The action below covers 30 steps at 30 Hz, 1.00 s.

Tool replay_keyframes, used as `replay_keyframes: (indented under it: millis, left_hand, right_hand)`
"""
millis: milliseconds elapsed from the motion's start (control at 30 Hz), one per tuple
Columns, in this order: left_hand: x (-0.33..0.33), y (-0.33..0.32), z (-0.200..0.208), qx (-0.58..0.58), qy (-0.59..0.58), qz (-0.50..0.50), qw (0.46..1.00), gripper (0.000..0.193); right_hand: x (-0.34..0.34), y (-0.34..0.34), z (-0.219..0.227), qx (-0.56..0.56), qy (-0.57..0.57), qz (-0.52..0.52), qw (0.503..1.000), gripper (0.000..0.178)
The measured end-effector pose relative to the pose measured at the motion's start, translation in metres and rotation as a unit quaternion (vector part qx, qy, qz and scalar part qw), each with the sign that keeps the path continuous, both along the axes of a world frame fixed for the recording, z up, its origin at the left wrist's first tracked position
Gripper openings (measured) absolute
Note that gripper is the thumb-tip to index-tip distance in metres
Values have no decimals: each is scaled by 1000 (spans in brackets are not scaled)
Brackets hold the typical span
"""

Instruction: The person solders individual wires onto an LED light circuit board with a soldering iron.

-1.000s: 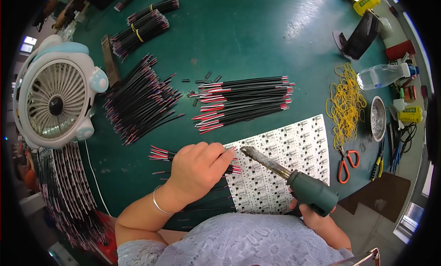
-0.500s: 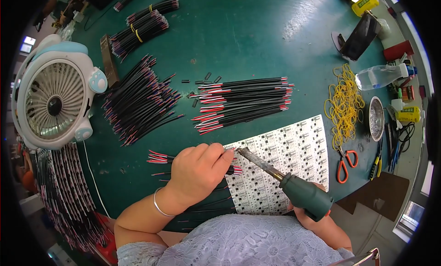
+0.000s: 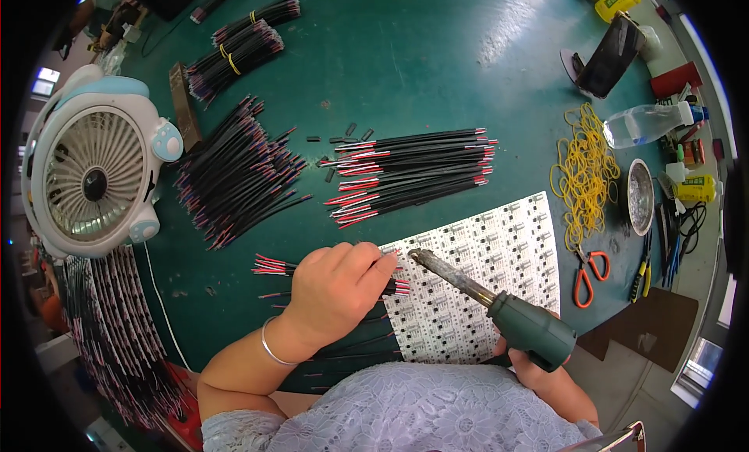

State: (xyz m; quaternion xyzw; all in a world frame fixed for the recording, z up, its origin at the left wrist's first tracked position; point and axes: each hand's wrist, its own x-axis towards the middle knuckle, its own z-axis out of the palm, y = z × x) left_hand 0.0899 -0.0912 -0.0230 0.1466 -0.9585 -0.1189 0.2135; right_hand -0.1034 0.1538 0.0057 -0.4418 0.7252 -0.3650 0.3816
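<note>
One crusted metal soldering iron (image 3: 503, 308) fills the closed right hand (image 3: 534, 375); the curled left hand (image 3: 335, 284) hides any contents.

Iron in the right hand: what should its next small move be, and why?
Perhaps ease the iron slightly left, toward the left hand: its fingertips are pinched together at the white sheet's upper-left corner, and the iron's tip sits just right of them, apart. Whether it touches the sheet is unclear.

top (image 3: 390, 405) — pale grey-blue floral lace | short lace sleeve (image 3: 240, 425) | left grip (image 3: 335, 287) — ungloved, slim silver bangle (image 3: 266, 343)
</note>
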Motion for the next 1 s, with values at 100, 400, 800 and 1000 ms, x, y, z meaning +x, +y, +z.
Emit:
replay_keyframes:
  millis: [100, 400, 800, 1000]
  left_hand:
    - [-1, 0, 0, -1, 4, -8, 1000, 18]
    - [-2, 4, 3, 4, -18, 11, 1000, 17]
    - [-1, 4, 2, -13, -31, 11, 999, 15]
    - [-2, 1, 1, 7, -9, 2, 1000, 15]
  right_hand:
    - [1, 2, -5, 4, -24, -1, 1000, 29]
    - [0, 4, -6, 30, 37, 19, 999, 39]
    - [0, -13, 16, -23, -88, -29, 995, 14]
    - [1, -4, 0, -41, -48, -22, 998, 16]
